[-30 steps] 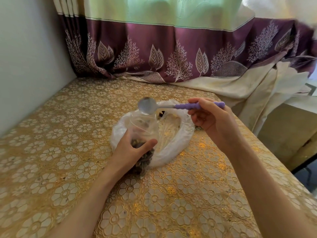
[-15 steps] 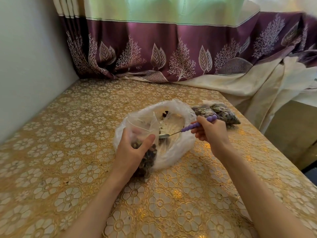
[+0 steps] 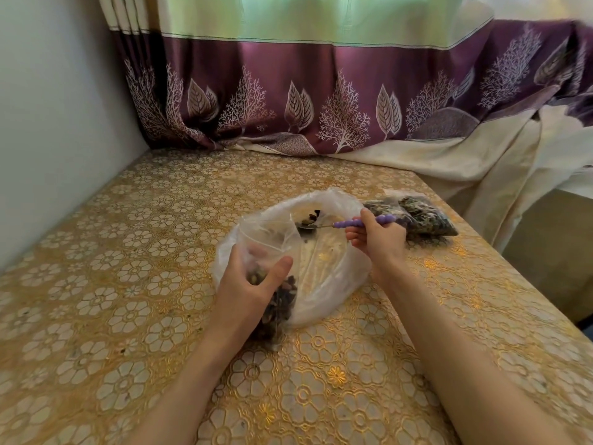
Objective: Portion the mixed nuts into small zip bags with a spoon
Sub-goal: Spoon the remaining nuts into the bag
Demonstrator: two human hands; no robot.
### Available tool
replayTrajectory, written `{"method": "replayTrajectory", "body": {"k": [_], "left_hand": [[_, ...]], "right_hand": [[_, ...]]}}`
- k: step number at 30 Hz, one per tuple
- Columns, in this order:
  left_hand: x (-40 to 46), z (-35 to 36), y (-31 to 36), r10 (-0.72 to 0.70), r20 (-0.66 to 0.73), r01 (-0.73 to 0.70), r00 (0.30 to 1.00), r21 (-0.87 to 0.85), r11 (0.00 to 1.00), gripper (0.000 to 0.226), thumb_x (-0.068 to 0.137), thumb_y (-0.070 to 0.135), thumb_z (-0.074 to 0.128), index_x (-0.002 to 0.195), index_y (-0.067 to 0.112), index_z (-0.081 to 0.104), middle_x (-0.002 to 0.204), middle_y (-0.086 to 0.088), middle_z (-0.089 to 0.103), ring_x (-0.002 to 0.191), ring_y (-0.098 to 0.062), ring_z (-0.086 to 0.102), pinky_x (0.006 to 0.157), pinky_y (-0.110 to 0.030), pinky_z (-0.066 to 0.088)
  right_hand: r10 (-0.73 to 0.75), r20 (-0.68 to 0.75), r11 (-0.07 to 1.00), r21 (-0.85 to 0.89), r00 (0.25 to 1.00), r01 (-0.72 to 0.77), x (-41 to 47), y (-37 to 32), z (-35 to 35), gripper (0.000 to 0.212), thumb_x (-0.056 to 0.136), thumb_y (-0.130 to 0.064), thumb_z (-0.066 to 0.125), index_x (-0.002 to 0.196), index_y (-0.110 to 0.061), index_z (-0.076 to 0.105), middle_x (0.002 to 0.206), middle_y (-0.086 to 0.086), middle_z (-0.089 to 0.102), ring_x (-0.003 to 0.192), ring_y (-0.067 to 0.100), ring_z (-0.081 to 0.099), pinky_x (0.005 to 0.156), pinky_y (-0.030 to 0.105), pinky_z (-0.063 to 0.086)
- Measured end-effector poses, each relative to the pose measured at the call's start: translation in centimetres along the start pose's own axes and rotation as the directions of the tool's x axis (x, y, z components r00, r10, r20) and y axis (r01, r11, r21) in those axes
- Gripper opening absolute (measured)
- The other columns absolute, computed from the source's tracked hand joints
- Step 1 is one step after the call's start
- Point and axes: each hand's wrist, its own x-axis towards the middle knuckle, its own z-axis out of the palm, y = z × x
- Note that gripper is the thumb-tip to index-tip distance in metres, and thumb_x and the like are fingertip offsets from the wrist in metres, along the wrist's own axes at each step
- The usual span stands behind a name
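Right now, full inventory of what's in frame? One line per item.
small zip bag: 1, clear, partly filled with nuts, gripped upright at the big bag's near left edge
big bag: 1, whitish plastic, open, table centre
mixed nuts: a few, dark, at the big bag's far side by the spoon bowl
spoon: 1, purple handle, metal bowl, bowl down in the big bag
filled bags: at least 2, clear, dark contents, right of the big bag
tablecloth: 1, gold floral
curtain: 1, purple and green, behind the table
left hand: grips the small zip bag
right hand: holds the spoon handle

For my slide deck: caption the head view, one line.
Left hand holds a zip bag open while right hand scoops nuts with a purple-handled spoon.
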Motion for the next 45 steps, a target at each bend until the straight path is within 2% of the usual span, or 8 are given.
{"method": "replayTrajectory", "body": {"k": [5,9,19,22,25,30,38,45], "left_hand": [[0.1,0.1,0.0,-0.011,0.015,0.011,1.000,0.000,1.000,0.059,0.067,0.064,0.064,0.113,0.030,0.048,0.099,0.004,0.068,0.093,-0.008,0.064,0.077,-0.021,0.046],[-0.1,0.1,0.0,-0.003,0.014,0.003,1.000,0.003,1.000,0.042,0.069,0.058,0.063,0.100,0.034,0.049,0.096,0.003,0.068,0.089,-0.007,0.064,0.072,-0.017,0.045],[0.0,0.0,0.2,0.013,-0.004,-0.012,1.000,0.016,1.000,0.049,0.068,0.059,0.063,0.104,0.027,0.052,0.099,0.009,0.064,0.087,0.004,0.061,0.067,-0.003,0.041],[0.0,-0.1,0.1,0.016,-0.006,-0.016,1.000,0.016,1.000,0.049,0.068,0.058,0.063,0.103,0.026,0.052,0.100,0.010,0.063,0.085,0.008,0.059,0.065,0.000,0.039],[0.0,-0.1,0.3,0.024,-0.005,-0.024,1.000,0.012,1.000,0.051,0.068,0.058,0.063,0.105,0.025,0.053,0.102,0.009,0.062,0.086,0.008,0.058,0.065,0.000,0.039],[-0.2,0.0,0.4,0.017,-0.002,-0.017,1.000,-0.001,1.000,0.047,0.066,0.061,0.063,0.103,0.035,0.050,0.099,0.016,0.063,0.088,0.012,0.058,0.066,0.000,0.040],[0.1,-0.1,0.4,0.033,-0.003,-0.033,0.999,0.014,0.999,0.043,0.067,0.058,0.064,0.103,0.043,0.046,0.102,0.010,0.065,0.093,0.004,0.061,0.070,-0.001,0.041],[0.3,-0.3,0.6,0.019,-0.002,-0.019,1.000,0.034,0.999,0.048,0.061,0.065,0.062,0.100,0.043,0.048,0.101,0.025,0.058,0.091,0.018,0.053,0.067,0.000,0.040]], "right_hand": [[-0.056,-0.071,0.998,-0.031,0.996,0.054,0.2,0.6,0.1,0.054,0.096,-0.022,0.051,0.046,-0.021,0.070,0.066,0.005,0.073,0.058,0.013,0.062,0.062,0.026,0.052],[-0.084,-0.132,0.996,-0.043,0.988,0.079,0.1,0.8,0.0,0.043,0.096,-0.023,0.052,0.056,-0.018,0.070,0.068,0.007,0.072,0.061,0.015,0.064,0.071,0.032,0.055],[-0.169,-0.181,0.978,-0.152,0.969,0.142,0.1,1.0,-0.3,0.033,0.095,-0.028,0.054,0.067,-0.020,0.071,0.069,0.004,0.071,0.062,0.012,0.065,0.081,0.038,0.056],[-0.122,-0.169,0.988,-0.111,0.978,0.104,0.2,1.1,-0.4,0.030,0.094,-0.022,0.056,0.068,-0.019,0.070,0.074,0.006,0.072,0.062,0.010,0.064,0.077,0.032,0.057],[-0.031,-0.152,0.999,0.037,0.988,0.037,0.2,1.0,-0.7,0.028,0.094,-0.016,0.056,0.071,-0.010,0.070,0.082,0.012,0.073,0.057,0.007,0.060,0.060,0.018,0.054],[0.038,-0.081,0.983,0.182,0.996,-0.023,-0.1,0.5,-0.7,0.026,0.093,-0.010,0.055,0.072,-0.004,0.070,0.076,0.009,0.073,0.059,0.012,0.058,0.056,0.017,0.052],[-0.038,-0.035,0.969,0.244,0.999,0.045,-1.7,-1.6,-0.6,0.033,0.094,-0.010,0.052,0.066,-0.008,0.067,0.063,0.004,0.071,0.056,0.013,0.053,0.052,0.020,0.041],[-0.244,0.141,0.937,0.290,0.960,0.195,-3.6,-5.4,-0.2,0.032,0.096,-0.014,0.048,0.070,-0.004,0.063,0.082,0.023,0.072,0.056,0.014,0.053,0.047,0.018,0.039]]}}
